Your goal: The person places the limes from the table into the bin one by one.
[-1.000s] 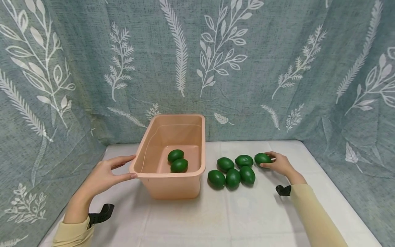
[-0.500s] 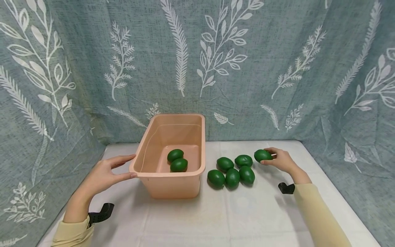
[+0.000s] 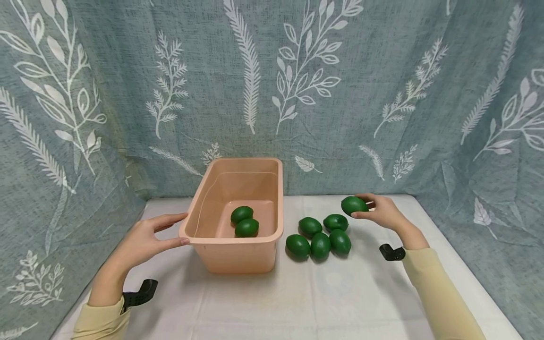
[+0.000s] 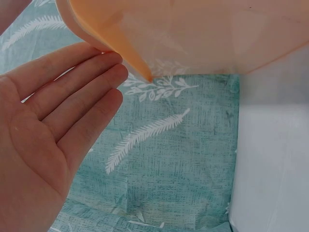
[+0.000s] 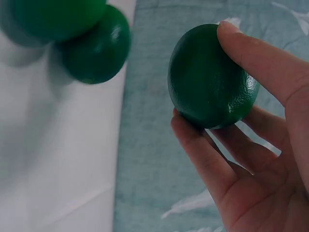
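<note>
The likeliest trouble is the held fruit (image 3: 353, 206) slipping: its skin is smooth and glossy, and the right hand (image 3: 381, 212) has it by the fingertips with a gap before the palm, so a quick swing or a slackened thumb could let it pop out. If it fell, it might strike the five loose fruits (image 3: 320, 246) just to the left and nearer, and set them rolling on the white table (image 3: 361, 302), since nothing hems them in on the right. A low pass leftward could also brush that cluster or catch the right rim of the pink bin (image 3: 240, 260). The bin might shift if bumped, as the left hand's touch looks light.

The right hand is curled about the right end of the fruit, thumb on one side and fingers opposite, parted only as wide as the fruit itself. The fruit is well to the right of the bin; it seems clear of the tabletop, though the head view makes its height hard to judge. The left hand (image 3: 142, 240) has straight fingers and a spread thumb, tips at the rim by the bin's near left corner. Two fruits (image 3: 247, 228) lie inside the bin.
</note>
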